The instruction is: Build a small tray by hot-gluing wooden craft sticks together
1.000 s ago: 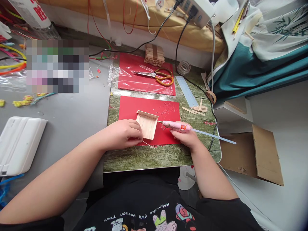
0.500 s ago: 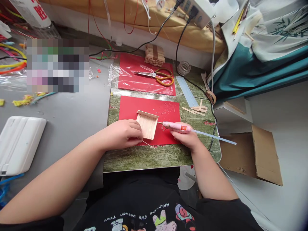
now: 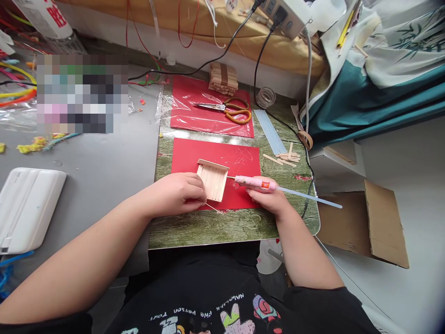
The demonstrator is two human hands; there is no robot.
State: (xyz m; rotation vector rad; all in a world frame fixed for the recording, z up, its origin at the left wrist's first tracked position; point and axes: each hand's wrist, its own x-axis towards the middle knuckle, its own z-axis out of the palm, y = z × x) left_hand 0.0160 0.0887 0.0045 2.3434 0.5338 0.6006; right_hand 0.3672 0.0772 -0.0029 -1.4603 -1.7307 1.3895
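My left hand [image 3: 184,191] is closed at the left side of a small craft-stick panel [image 3: 213,182], made of pale sticks laid side by side with a raised stick along the far edge. A thin stick [image 3: 215,208] juts out from under these fingers; its other end is hidden. My right hand [image 3: 269,199] is wrapped round a pink hot glue gun [image 3: 255,184], whose nozzle points left at the panel's right edge. Whether the tip touches the wood I cannot tell. A long translucent glue stick [image 3: 309,197] pokes out of the gun's back. Beneath the panel lies a red sheet [image 3: 186,153] with glue strings on it.
Scissors [image 3: 239,111] and a bundle of craft sticks [image 3: 223,79] rest on wrapped red sheets [image 3: 208,123]. Spare glue sticks [image 3: 270,132], loose craft sticks [image 3: 288,157] and a small jar [image 3: 266,98] sit to the right. A black cable [image 3: 285,121] crosses the table; a white case [image 3: 33,204] lies left.
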